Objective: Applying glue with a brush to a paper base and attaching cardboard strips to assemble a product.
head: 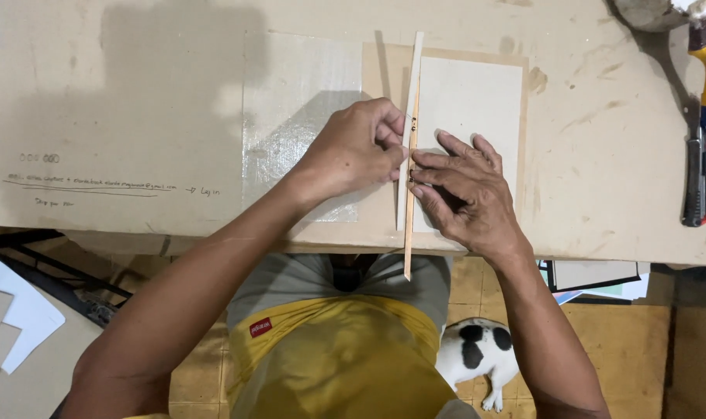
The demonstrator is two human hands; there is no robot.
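Head view. The thin wooden strip lay with its long axis running away from the person, across the near edge of the table and over the left border of a pale card sheet, its near end overhanging the table edge; both hands met at its middle, the left hand on its left flank and the right hand on its right, equally near. The left hand's fingers were curled shut against the strip, while the right hand's fingers lay flat and spread, pressing strip and sheet down. The strip was narrow, straight and light tan, with a paler slat just beside it.
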